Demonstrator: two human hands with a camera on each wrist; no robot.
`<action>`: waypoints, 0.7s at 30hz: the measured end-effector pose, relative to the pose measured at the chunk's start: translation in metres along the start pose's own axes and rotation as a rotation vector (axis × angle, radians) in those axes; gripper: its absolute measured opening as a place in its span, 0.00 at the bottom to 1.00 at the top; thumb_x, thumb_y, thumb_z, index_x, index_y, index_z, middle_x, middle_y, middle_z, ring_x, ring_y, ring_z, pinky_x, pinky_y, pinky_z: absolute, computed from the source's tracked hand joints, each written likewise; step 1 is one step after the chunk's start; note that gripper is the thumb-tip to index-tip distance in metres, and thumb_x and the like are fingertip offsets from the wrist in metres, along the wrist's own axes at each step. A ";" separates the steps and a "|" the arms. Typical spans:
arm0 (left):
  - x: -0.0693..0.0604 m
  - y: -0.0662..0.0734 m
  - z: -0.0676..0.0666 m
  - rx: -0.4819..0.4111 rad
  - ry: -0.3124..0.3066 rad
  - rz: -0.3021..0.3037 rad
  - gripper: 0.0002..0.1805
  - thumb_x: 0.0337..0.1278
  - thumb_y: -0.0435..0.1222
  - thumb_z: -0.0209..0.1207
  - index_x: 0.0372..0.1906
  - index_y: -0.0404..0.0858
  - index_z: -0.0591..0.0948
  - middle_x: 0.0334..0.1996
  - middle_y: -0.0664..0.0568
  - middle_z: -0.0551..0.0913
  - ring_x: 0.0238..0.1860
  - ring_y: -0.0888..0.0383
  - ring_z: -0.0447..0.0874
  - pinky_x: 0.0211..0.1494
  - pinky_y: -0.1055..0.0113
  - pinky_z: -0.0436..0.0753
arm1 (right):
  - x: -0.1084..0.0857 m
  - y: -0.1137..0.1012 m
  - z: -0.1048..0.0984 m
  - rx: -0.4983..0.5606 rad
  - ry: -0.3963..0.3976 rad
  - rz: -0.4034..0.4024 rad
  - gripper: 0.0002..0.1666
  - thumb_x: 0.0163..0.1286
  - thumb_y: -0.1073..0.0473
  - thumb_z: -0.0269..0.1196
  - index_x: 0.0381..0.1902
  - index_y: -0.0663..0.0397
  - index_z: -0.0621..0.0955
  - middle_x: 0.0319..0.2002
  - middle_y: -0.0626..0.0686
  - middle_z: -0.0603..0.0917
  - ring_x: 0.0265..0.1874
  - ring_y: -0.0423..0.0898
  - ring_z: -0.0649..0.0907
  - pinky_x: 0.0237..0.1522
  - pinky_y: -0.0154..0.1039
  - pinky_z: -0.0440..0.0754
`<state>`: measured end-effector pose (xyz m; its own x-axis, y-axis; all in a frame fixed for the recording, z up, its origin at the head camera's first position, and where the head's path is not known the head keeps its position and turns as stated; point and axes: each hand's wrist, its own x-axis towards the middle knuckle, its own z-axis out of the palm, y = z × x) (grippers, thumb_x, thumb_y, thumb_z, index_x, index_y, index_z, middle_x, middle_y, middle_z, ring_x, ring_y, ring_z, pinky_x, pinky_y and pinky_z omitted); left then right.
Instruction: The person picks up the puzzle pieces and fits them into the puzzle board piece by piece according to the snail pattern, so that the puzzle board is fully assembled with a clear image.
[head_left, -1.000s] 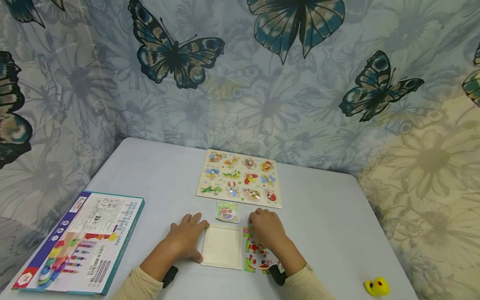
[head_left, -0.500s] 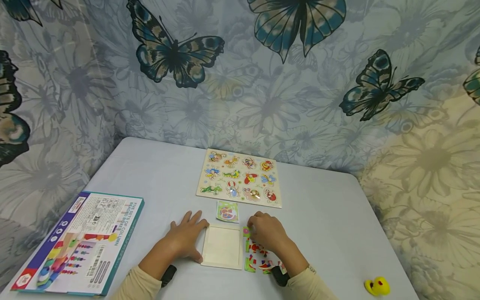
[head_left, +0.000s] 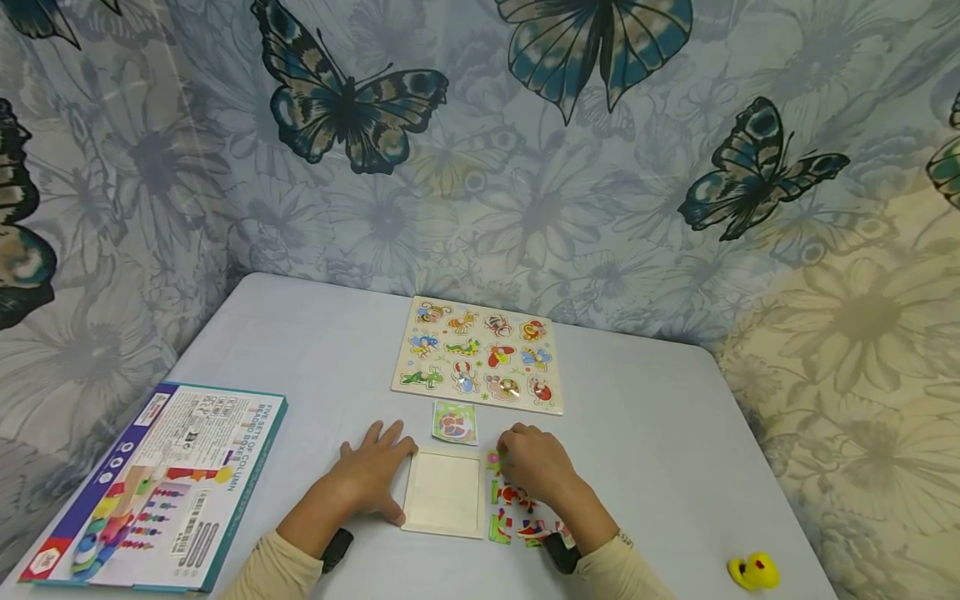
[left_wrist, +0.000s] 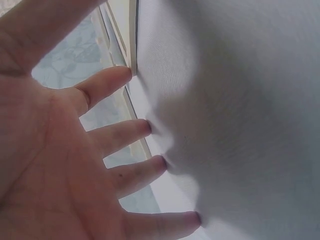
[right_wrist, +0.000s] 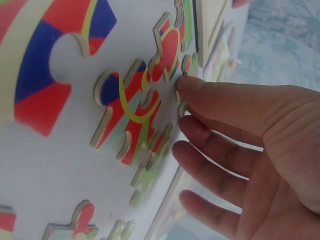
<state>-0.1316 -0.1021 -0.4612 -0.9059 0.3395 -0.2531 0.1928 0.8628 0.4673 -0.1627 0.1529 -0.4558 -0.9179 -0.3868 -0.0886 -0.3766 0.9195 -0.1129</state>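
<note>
My left hand (head_left: 367, 475) rests at the left side of a shallow wooden puzzle tray (head_left: 445, 493), fingers spread, thumb and index finger touching its edge. In the left wrist view, the index fingertip (left_wrist: 122, 74) meets the tray's corner. To the right of the tray, my right hand (head_left: 536, 458) is over several loose jigsaw pieces (head_left: 517, 497) in red, green and blue. The right wrist view shows its thumb and index finger pinching a small green-edged jigsaw piece (right_wrist: 182, 107), mostly hidden by the fingers. Other jigsaw pieces (right_wrist: 132, 112) lie flat on the table.
A small picture card (head_left: 454, 423) lies just beyond the tray. Farther back is an insect puzzle board (head_left: 480, 354). A large flat toy box (head_left: 161, 487) takes up the left side, and a yellow toy duck (head_left: 754, 572) sits at the front right of the white table (head_left: 637, 400).
My right hand has shifted very slightly toward me over the pieces. The left hand stays against the tray, which has not moved.
</note>
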 end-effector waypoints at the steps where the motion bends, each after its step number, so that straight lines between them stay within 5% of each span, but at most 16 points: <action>1: 0.000 0.000 0.000 0.000 0.001 0.000 0.46 0.18 0.43 0.83 0.55 0.43 0.75 0.72 0.38 0.60 0.73 0.32 0.50 0.57 0.20 0.56 | 0.000 0.000 0.000 -0.001 0.005 -0.003 0.08 0.56 0.62 0.70 0.35 0.55 0.85 0.33 0.50 0.83 0.30 0.44 0.78 0.33 0.42 0.79; 10: 0.000 0.000 0.000 -0.001 0.004 0.001 0.46 0.18 0.43 0.83 0.55 0.43 0.75 0.72 0.38 0.60 0.73 0.32 0.50 0.58 0.20 0.56 | 0.004 -0.002 -0.004 -0.013 0.040 -0.036 0.11 0.54 0.62 0.71 0.37 0.55 0.85 0.33 0.50 0.84 0.29 0.43 0.78 0.32 0.39 0.78; 21: 0.002 0.000 0.001 0.010 -0.003 -0.017 0.47 0.17 0.44 0.83 0.57 0.44 0.75 0.73 0.39 0.60 0.73 0.33 0.50 0.59 0.21 0.55 | 0.014 -0.033 -0.006 -0.036 0.093 -0.174 0.14 0.53 0.58 0.74 0.38 0.53 0.86 0.37 0.49 0.86 0.35 0.46 0.83 0.39 0.41 0.82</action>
<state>-0.1329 -0.1013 -0.4631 -0.9079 0.3257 -0.2640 0.1809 0.8724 0.4540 -0.1638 0.1179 -0.4471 -0.8457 -0.5333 0.0216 -0.5331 0.8420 -0.0831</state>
